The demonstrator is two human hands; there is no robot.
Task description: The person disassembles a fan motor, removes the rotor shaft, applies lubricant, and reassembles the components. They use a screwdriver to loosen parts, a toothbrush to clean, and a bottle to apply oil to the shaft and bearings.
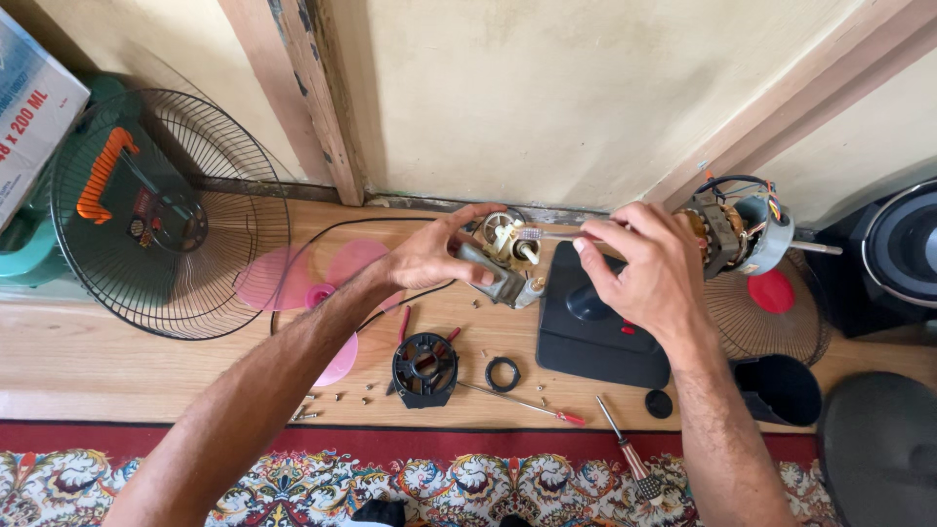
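- The left hand (pixel 429 256) has its grip closed around a small gearbox (pixel 508 263), a grey and cream part with a little toothed wheel on top, thumb and fingers wrapped on its left side.
- The right hand (pixel 639 268) pinches a thin screwdriver (pixel 549 234) narrowly between thumb and fingertips; the tip lies level and touches the top of the gearbox.
- The gearbox is held up above the wooden floor (pixel 146 361), just left of a black fan cover (pixel 595 337) lying flat under the right hand.
- Below the hands lie a black round motor part (pixel 426 369), a black ring (pixel 503 374), loose screws (pixel 337 395) and a red-handled screwdriver (pixel 532 404), all near each other.
- A fan motor (pixel 732 229) sits just right of the right hand, touching a wire guard.
- A wire fan guard (pixel 171 220) leans at the far left by the wall; pink blades (pixel 293 278) lie beside it.
- Open floor shows at lower left, ending at a patterned rug (pixel 293 483).
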